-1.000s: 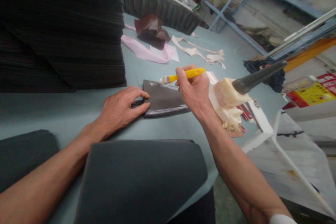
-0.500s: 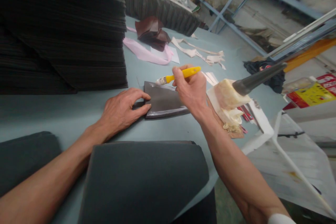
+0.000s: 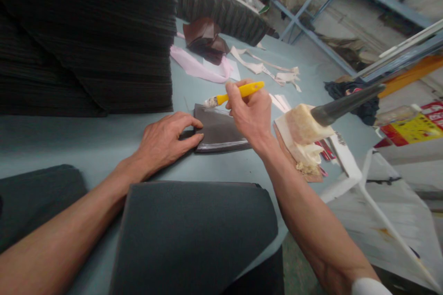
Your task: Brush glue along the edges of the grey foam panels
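Note:
A small stack of dark brown, leather-like pieces [image 3: 221,129] lies on the table. Whitish wet streaks run along its far and near edges. The thumb and index finger of my left hand [image 3: 169,136] curve onto its left edge and hold it down. In my right hand [image 3: 251,110] is a paintbrush [image 3: 221,98] with a yellow handle, gripped between thumb and fingers. Its whitish bristles touch or hover just over the far left corner of the stack; I cannot tell which. My right hand covers the stack's right end.
Tall dark stacks [image 3: 86,41] rise at the left. Dark green-grey panels [image 3: 200,235] lie nearest me. At right stands a cream, glue-crusted container [image 3: 299,124] with a dark handle-like rod [image 3: 349,103]. Brown scraps [image 3: 207,39] and a pink strip [image 3: 197,65] lie behind.
The brush tip has shifted slightly left along the far edge toward the corner of the stack. My left hand keeps its place on the stack. The whole view has shifted a little.

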A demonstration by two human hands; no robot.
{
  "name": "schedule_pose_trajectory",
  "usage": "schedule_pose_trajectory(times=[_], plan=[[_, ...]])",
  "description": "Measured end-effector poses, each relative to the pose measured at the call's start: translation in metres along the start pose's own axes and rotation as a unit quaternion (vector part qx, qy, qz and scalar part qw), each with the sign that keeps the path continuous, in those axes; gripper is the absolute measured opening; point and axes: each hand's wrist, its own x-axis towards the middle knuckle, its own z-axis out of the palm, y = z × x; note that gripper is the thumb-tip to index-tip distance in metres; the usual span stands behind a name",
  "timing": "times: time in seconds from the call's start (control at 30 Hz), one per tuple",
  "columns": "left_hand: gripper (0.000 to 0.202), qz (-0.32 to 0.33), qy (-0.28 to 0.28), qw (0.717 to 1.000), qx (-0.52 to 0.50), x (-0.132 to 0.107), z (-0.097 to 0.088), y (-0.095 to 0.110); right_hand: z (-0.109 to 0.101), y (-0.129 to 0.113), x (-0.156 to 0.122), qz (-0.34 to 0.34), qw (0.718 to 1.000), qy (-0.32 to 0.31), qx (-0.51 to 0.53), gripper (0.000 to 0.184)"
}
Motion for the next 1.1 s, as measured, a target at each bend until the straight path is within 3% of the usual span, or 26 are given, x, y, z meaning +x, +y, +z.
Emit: schedule_pose_trajectory(times=[0.1,0.33,0.5,0.6,0.83,1.1], plan=[[0.036,-0.001,0.001,1.000,-0.003,0.000,0.000,0.000,-0.006,0.003,0.000,-0.006,1.000,0.009,-0.029,0.037],[0.038,-0.006,-0.002,1.000,0.000,-0.001,0.001,0.000,0.018,-0.014,-0.006,0.005,0.998,-0.056,0.004,0.032],[0.037,0.000,0.001,1.000,-0.003,0.000,0.002,0.000,0.002,-0.004,-0.001,0.000,1.000,-0.018,0.006,0.029],[0.036,-0.002,0.001,1.000,-0.004,0.000,0.002,0.000,-0.001,0.002,-0.001,0.002,1.000,-0.016,0.000,0.032],[0.038,-0.003,0.001,1.000,0.000,-0.001,0.001,0.000,0.017,-0.007,-0.001,-0.005,0.997,-0.047,0.064,0.039],[0.037,-0.008,0.000,1.000,0.007,0.000,0.002,0.000,0.008,0.010,0.001,0.015,0.994,-0.060,0.086,0.053]])
